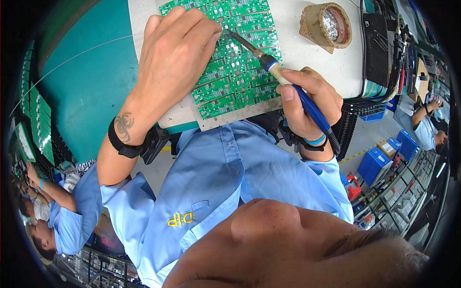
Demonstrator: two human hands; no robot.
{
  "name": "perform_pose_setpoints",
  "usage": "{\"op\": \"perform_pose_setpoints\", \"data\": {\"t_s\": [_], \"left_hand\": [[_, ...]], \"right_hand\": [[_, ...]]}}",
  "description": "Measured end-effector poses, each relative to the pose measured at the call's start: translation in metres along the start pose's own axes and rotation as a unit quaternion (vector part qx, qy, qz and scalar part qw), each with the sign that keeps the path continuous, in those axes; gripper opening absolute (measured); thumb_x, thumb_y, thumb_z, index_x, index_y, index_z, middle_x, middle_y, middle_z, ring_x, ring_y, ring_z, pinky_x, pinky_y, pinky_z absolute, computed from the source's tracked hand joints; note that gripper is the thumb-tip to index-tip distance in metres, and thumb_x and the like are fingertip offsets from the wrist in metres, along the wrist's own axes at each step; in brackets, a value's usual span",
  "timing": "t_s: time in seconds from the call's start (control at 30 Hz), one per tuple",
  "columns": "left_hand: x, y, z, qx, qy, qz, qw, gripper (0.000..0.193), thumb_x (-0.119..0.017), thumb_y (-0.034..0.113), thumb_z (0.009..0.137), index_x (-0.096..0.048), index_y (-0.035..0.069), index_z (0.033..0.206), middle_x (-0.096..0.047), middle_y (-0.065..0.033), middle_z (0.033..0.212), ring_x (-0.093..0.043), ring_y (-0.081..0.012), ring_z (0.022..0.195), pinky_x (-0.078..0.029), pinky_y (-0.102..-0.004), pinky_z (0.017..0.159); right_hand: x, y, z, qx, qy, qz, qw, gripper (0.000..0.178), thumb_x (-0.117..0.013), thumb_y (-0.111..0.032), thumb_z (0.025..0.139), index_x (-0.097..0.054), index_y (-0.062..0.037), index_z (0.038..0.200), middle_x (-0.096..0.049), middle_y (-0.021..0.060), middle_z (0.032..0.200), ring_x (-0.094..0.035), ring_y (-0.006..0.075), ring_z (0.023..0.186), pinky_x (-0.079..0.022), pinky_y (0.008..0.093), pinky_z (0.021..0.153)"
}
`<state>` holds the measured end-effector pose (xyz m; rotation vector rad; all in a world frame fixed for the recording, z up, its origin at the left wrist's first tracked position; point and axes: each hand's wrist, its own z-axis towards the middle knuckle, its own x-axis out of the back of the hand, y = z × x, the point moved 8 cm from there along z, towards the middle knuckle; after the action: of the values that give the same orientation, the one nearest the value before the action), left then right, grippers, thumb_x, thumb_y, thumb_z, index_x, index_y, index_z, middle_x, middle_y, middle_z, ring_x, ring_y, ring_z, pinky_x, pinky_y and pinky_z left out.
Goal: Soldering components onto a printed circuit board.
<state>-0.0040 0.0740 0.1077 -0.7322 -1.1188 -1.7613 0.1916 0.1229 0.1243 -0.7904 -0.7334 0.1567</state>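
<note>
My right hand [312, 103] grips a soldering iron [309, 108] with a blue handle. Its dark tip slants up and left to a green circuit-board panel [235, 79] and meets it, or nearly so, close to my left fingertips. My left hand [180, 53] lies over the panel's left part, its fingers pinched together and hiding some of the boards. A thin solder wire [77, 54] runs in from the far left to this hand; where it leaves the fingers is hidden. Several rows of small parts cover the panel, which rests on a pale board [209, 126].
A round brown pot [331, 26] with silvery bits inside stands right of the panel. Green boards in a black rack [43, 125] are at the left. Cables and hand tools [384, 43] line the right edge. Co-workers sit at left [72, 216] and far right [427, 125].
</note>
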Motion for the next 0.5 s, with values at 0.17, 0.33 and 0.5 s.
{"op": "perform_pose_setpoints", "data": {"t_s": [0.17,0.33,0.5], "left_hand": [[-0.0011,0.0008,0.0007,0.002,-0.002,-0.007,1.000,0.011,-0.078,0.007,0.088,-0.074,0.007,0.098,-0.069,-0.0017,0.093,-0.062,-0.0208,0.086,-0.040,-0.0356,0.076],[-0.0019,0.0014,0.0010,-0.003,-0.005,-0.007,1.000,0.012,-0.079,0.006,0.088,-0.074,0.006,0.099,-0.069,-0.0024,0.093,-0.062,-0.0212,0.086,-0.039,-0.0357,0.075],[0.0005,0.0008,0.0011,-0.001,0.002,-0.016,1.000,0.011,-0.078,0.005,0.088,-0.072,0.005,0.098,-0.068,-0.0047,0.093,-0.063,-0.0236,0.086,-0.044,-0.0373,0.076]], "right_hand": [[0.0003,0.0000,-0.0003,-0.016,0.000,0.005,1.000,0.018,-0.072,-0.007,0.096,-0.072,0.0078,0.105,-0.071,0.0125,0.069,-0.064,0.0164,0.059,-0.047,0.0269,0.055],[0.0008,-0.0018,-0.0003,-0.009,-0.002,-0.005,1.000,0.018,-0.073,-0.007,0.095,-0.072,0.0080,0.105,-0.071,0.0124,0.069,-0.063,0.0163,0.058,-0.046,0.0266,0.055],[0.0020,-0.0032,0.0002,-0.017,-0.009,-0.005,1.000,0.018,-0.073,-0.007,0.095,-0.072,0.0082,0.105,-0.071,0.0126,0.069,-0.064,0.0164,0.059,-0.046,0.0264,0.055]]}}
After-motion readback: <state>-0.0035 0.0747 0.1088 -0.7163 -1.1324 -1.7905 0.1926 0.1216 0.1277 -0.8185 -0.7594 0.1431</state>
